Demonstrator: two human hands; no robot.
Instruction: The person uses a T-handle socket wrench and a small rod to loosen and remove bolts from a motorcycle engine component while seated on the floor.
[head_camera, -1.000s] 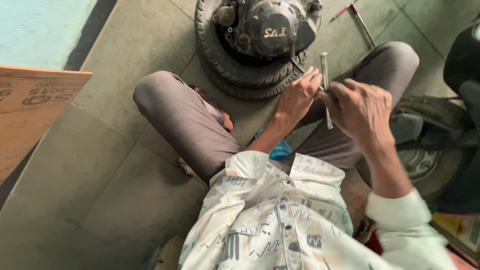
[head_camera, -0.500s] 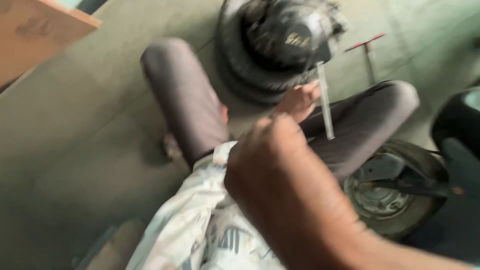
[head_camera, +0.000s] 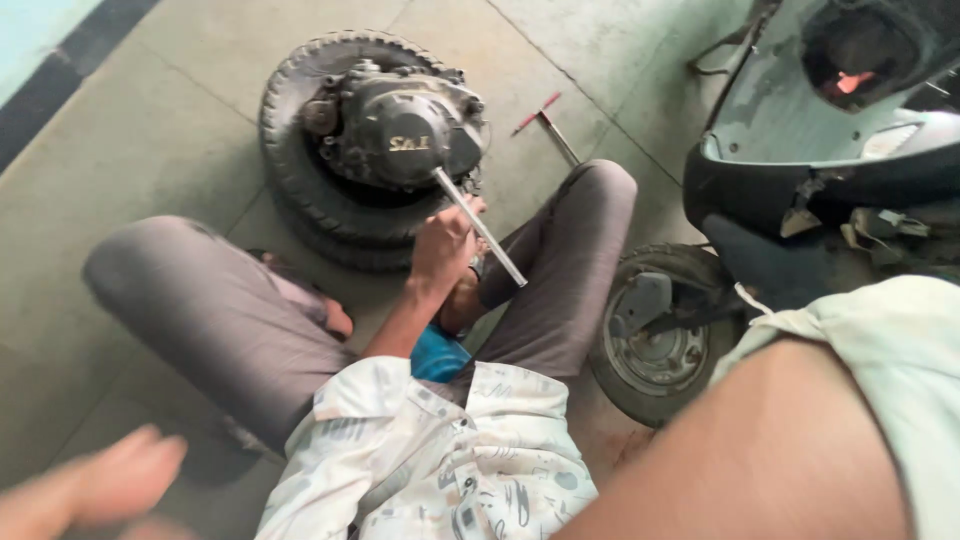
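- Blurred hand (head_camera: 95, 485), lower left corner: fingers loosely spread, holding nothing. Whose hand it is cannot be told.
- Tyre (head_camera: 290, 110), lying flat on the tiled floor (head_camera: 150, 150) between the seated person's knees, with a dark engine casing (head_camera: 400, 130) resting on top of it.
- Left hand (head_camera: 443, 245), just in front of the tyre: fingers wrapped tight round the middle of the metal rod (head_camera: 480, 228).
- Metal rod: slanted, its upper end set against the right side of the casing, its lower end free over the right thigh.
- Risk, as judged: with only one hand gripping, the rod's tip could slip off the casing and the knuckles would hit metal. The casing, sitting loose on the tyre, could also shift.
- Red-handled tool (head_camera: 545, 115), on the floor beyond the right knee, apart from the hand.
- Right forearm (head_camera: 760, 460), close to the camera. Its hand runs out of view, so its fingers cannot be judged.
- Scooter (head_camera: 800, 150), far right, front wheel (head_camera: 650, 345) near the right leg.
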